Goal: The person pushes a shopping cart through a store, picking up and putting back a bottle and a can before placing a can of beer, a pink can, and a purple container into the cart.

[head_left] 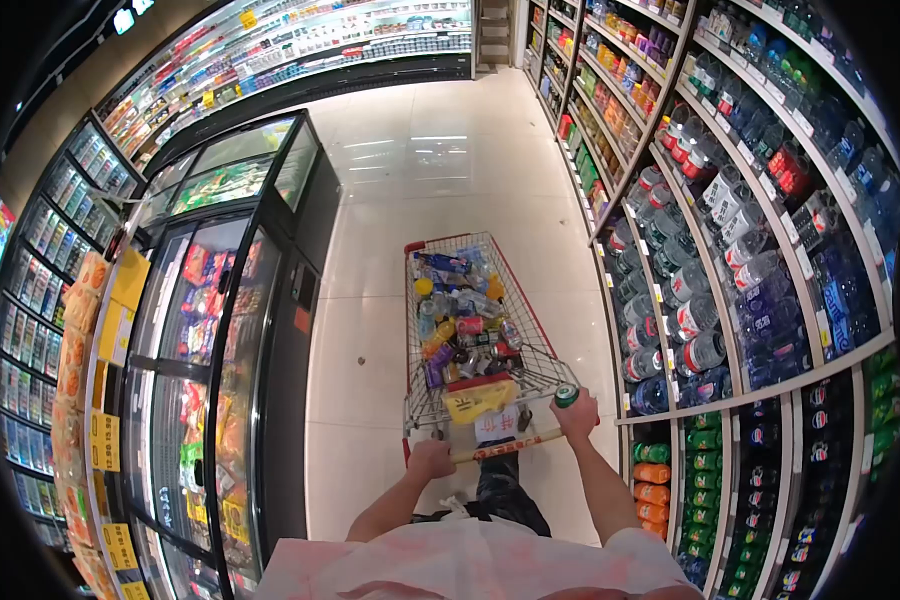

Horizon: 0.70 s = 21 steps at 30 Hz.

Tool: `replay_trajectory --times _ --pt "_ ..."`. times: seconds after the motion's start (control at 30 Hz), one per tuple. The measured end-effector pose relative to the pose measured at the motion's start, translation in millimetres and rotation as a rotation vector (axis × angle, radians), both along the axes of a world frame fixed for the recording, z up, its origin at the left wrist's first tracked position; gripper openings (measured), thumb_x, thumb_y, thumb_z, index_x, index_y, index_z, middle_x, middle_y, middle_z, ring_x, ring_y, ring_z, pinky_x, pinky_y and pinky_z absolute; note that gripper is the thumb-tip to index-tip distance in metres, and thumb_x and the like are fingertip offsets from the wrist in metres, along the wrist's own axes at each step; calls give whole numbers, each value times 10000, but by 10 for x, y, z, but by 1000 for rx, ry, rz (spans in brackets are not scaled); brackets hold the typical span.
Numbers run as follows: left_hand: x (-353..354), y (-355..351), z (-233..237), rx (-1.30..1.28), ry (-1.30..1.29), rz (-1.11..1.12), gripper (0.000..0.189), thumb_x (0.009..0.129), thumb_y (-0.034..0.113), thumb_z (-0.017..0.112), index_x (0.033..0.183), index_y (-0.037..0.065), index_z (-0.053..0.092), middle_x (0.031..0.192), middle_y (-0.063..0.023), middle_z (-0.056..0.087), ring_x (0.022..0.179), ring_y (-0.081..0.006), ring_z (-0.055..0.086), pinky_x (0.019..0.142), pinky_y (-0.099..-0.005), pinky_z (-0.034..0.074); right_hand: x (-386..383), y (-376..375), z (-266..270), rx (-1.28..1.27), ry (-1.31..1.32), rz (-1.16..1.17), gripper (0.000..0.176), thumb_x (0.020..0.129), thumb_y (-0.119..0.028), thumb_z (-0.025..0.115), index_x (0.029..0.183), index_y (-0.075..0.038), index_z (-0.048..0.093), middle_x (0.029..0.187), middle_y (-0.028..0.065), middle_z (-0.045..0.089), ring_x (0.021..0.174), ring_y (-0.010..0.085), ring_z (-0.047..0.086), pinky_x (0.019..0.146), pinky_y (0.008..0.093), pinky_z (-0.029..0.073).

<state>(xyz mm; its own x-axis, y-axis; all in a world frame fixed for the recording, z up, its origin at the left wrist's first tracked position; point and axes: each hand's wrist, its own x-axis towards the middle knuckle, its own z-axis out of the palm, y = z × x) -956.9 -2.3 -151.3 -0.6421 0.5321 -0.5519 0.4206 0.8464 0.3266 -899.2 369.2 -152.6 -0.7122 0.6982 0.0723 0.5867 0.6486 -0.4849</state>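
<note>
Green-topped can [566,395] sitting near cart's [416,247] near right corner, right hand's [578,421] fingers curling round it; keeping can upright, grip light. Left hand's [431,459] fingers wrapping handle's [510,449] left end, steadying evenly.

Bright overhead store lighting, floor glare, strong fisheye curvature, black vignetted corners

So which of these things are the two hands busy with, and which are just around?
In use:
- red-trimmed wire shopping cart, left hand on its pale yellow handle
- green-and-silver round-topped container in the right hand
- colourful bottles and cans inside

Just around:
- black-framed glass freezer
- orange bottles
- yellow price signs
</note>
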Motion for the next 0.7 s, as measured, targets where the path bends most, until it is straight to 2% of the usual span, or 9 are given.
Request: replay_trajectory --times 0.1,0.13,0.27,0.37,0.4,0.5,0.57,0.7 --pt "-672 392 135 39 9 21 345 738 355 691 985 127 769 1002 -162 755 972 -369 722 863 -480 575 -668 359 23 -5 27 -10 562 679 -384 867 1042 -30 626 940 203 696 964 425 637 858 515 534" --pt "-912 525 138 -7 6 15 348 725 311 687 987 104 784 1010 -171 762 1000 -359 727 868 -483 592 -878 458 8 6 32 -3 563 678 -384 866 1044 -30 626 944 203 697 969 425 636 862 513 533" --pt "-1871 882 -33 29 25 5 380 715 324 679 1001 100 789 1027 -172 769 1001 -366 734 881 -482 591 -1844 913 -47 64 45 43 517 676 -371 856 993 -32 628 928 181 680 935 429 620 848 517 521" --pt "-2641 1167 -198 -50 -2 -36 386 709 351 708 1031 152 785 1034 -143 772 1002 -356 731 887 -474 582 -2483 1249 -141 76 121 86 481 670 -350 849 953 -31 627 917 172 663 900 435 608 844 522 511" --pt "-2882 1253 -246 -26 15 -21 381 706 350 717 1015 138 783 1026 -147 771 986 -363 731 877 -477 583 -2710 1346 -182 92 119 89 480 670 -346 848 955 -28 627 921 173 665 900 437 609 848 523 511" --pt "-3669 1592 55 -57 16 -18 369 702 344 724 995 127 783 997 -154 768 959 -362 733 863 -477 584 -3433 1523 -52 86 84 33 477 674 -331 843 965 -21 627 934 188 673 902 449 610 856 534 511" --pt "-4191 1798 231 -75 17 -52 361 724 323 710 1019 129 784 1023 -152 768 995 -358 732 883 -480 587 -3913 1719 -77 74 72 8 479 674 -331 845 970 -22 629 934 194 675 905 454 611 858 538 510" --pt "-5274 2160 141 -77 18 -46 334 746 300 700 1017 125 786 1043 -147 766 1026 -344 729 900 -475 587 -4863 2079 -139 41 49 -22 508 669 -340 846 999 -30 617 948 199 688 941 442 616 915 506 508"
